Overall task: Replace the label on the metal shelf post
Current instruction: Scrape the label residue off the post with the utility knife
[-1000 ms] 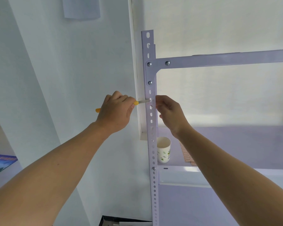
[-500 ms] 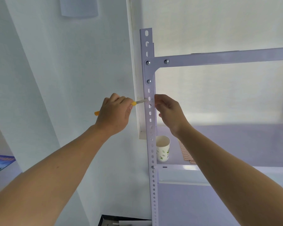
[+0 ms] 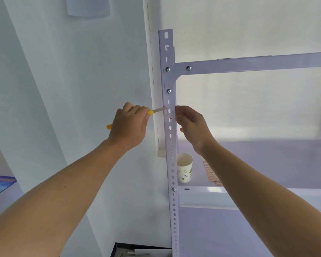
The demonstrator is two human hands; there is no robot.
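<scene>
left hand (image 3: 128, 125) grips a yellow-handled knife (image 3: 158, 110), blade tip against the shelf post (image 3: 171, 164); right hand (image 3: 191, 125) curls at the post's right edge, its grip unclear.

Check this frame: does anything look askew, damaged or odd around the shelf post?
Nothing stands out. The metal shelf post stands straight with its bolts in, the paper cup sits upright on the shelf, and the left hand holds the yellow-handled knife blade to the post.
</scene>
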